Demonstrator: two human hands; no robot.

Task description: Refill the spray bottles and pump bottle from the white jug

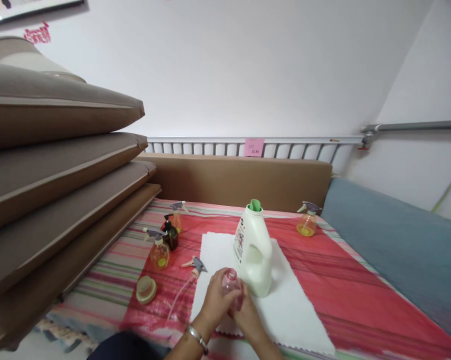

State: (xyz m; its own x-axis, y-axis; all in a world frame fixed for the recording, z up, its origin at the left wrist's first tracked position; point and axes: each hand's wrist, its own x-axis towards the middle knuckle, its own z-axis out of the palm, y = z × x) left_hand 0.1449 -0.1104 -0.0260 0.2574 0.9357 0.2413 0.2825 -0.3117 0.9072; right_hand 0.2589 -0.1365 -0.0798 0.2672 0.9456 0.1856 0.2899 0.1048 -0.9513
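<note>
White towel point(285, 305): both hands' grip, L point(217, 300) & R point(248, 312), closed round small pink bottle point(231, 281).

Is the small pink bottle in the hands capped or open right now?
Open: the small pink bottle shows a bare neck, and a spray head lies beside it.
</note>
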